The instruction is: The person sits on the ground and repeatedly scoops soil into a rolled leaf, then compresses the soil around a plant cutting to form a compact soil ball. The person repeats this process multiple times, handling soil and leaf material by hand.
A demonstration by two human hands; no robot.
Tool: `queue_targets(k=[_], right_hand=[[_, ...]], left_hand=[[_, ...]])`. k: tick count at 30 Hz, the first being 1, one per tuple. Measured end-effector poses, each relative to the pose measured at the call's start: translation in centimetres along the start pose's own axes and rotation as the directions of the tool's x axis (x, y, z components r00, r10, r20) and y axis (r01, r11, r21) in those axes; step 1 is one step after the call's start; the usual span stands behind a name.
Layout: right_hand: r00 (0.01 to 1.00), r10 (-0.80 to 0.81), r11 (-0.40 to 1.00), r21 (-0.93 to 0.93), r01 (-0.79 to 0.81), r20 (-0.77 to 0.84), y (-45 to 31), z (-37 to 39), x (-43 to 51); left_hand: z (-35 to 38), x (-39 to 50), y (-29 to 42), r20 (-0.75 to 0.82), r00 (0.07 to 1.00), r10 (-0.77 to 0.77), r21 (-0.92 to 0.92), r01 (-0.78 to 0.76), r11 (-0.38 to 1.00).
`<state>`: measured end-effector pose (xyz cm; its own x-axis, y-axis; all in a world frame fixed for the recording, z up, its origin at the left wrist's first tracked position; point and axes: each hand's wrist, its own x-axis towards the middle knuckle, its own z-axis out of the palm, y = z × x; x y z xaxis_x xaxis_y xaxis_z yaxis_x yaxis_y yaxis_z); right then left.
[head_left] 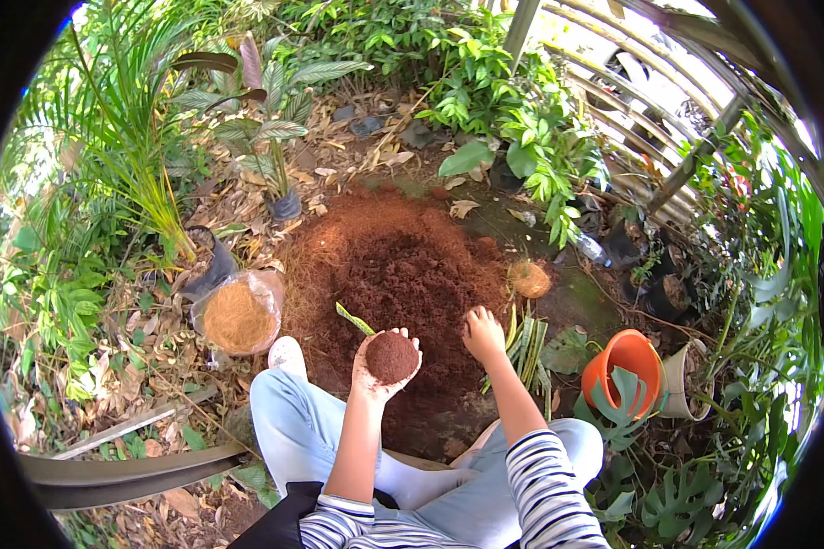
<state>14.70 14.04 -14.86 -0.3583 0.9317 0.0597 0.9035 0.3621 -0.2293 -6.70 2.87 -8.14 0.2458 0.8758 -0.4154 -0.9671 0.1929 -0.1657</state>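
Note:
My left hand [383,367], palm up, holds a round ball of dark brown growing medium [392,357]. A green, yellow-edged leaf strip [354,319] sticks out from the ball towards the upper left. My right hand [485,334] is at the right side of the dark, crumbly medium heap [412,288], with its fingers bent; whether anything lies between them is hidden. Beside and below it lies a bunch of long green leaf strips [529,346]. A ball of brown fibre [529,279] rests on the ground just above those strips.
A clear plastic bag of tan fibre [239,317] stands left of the heap. An orange bucket [622,374] lies tilted at the right, next to a pale pot [687,379]. A plastic bottle [592,250], potted plants and a slatted fence [632,103] are farther off.

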Motion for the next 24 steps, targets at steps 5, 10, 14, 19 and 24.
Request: queue_targets(k=[5, 10, 14, 19, 24], right_hand=[[0.979, 0.006, 0.997, 0.078, -0.022, 0.206, -0.8, 8.7, -0.8], [0.914, -0.058, 0.995, 0.093, 0.023, 0.401, -3.3, 14.6, -1.2], [0.817, -0.115, 0.992, 0.03, 0.12, 0.565, -4.7, 16.5, 0.0], [0.708, -0.212, 0.957, -0.004, 0.291, 0.674, -5.3, 17.0, 1.1], [0.733, -0.148, 0.921, -0.177, 0.346, 0.664, -5.2, 18.5, 0.0]], left_hand=[[-1.0, 1.0, 2.9, -0.024, 0.999, 0.032, -0.031, -0.033, 0.999], [-1.3, 1.8, 5.3, -0.059, 0.997, 0.054, -0.021, -0.055, 0.998], [-1.7, 2.8, 6.3, -0.09, 0.993, 0.07, -0.017, -0.072, 0.997], [-2.4, 4.2, 6.8, -0.139, 0.988, 0.071, -0.009, -0.072, 0.997], [-3.0, 5.4, 6.6, -0.148, 0.988, 0.047, -0.004, -0.048, 0.999]])
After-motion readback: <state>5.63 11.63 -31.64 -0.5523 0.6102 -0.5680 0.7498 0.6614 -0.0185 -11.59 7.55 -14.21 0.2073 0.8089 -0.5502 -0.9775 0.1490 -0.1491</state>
